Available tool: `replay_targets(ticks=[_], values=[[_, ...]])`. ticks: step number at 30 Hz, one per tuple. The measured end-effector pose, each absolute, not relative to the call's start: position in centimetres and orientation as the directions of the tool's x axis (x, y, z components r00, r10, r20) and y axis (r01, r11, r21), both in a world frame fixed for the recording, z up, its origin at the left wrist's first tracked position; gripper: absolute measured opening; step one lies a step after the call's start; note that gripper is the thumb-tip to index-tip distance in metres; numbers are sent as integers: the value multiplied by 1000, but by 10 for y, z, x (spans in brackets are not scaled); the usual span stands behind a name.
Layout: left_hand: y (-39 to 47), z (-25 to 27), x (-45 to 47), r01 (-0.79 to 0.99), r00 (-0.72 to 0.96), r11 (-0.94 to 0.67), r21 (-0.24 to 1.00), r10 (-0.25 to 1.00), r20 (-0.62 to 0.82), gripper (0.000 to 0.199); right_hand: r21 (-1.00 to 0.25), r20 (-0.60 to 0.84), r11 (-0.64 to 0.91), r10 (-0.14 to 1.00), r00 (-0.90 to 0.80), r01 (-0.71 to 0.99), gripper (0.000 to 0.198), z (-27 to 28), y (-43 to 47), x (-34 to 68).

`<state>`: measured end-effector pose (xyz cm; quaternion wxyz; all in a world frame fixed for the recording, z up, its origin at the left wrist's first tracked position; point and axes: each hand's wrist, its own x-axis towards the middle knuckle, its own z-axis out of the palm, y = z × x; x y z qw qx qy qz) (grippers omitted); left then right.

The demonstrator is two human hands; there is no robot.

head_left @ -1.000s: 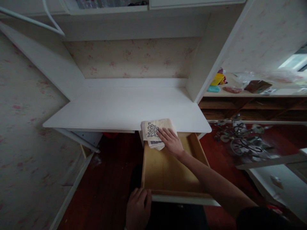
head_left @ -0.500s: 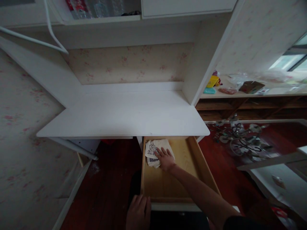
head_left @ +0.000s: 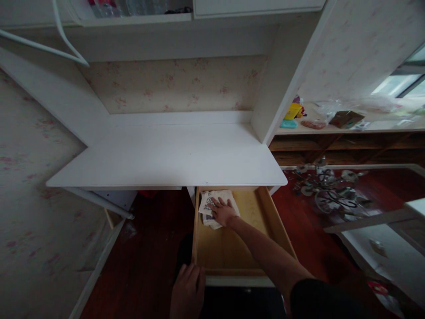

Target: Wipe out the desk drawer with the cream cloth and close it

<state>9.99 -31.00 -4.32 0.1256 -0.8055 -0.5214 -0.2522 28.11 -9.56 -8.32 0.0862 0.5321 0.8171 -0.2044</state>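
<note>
A pulled-out wooden drawer hangs below the white desk. Inside it, at the back left, lies a folded cream cloth with a dark print. My right hand rests flat on this cloth, fingers spread and palm down, hiding part of the print. At the drawer's front left corner is my left hand, its fingers curled against the edge; its fingertips are partly hidden.
Above the desk runs a shelf with plastic bottles. A white cable hangs at upper left. On the red floor to the right lies a chandelier, near a low shelf unit with a cardboard box on top.
My right hand has slid slightly left and farther over the cloth, covering more of the print. The left hand stays at the drawer corner. The whole view has shifted a little.
</note>
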Motion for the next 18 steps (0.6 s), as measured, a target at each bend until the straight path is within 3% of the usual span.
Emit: replay_targets(ticks=[10, 13, 18], values=[[-309, -46, 98, 882, 393, -471, 11, 750, 532, 32, -172, -359, 168, 907, -221, 971, 51, -80, -96, 379], [-309, -47, 98, 879, 386, -474, 59, 778, 495, 31, -196, -343, 146, 916, -208, 970, 52, -82, -107, 401], [-308, -44, 102, 889, 284, -401, 220, 861, 421, 28, -214, -324, 239, 898, -299, 947, 51, -82, -138, 416]])
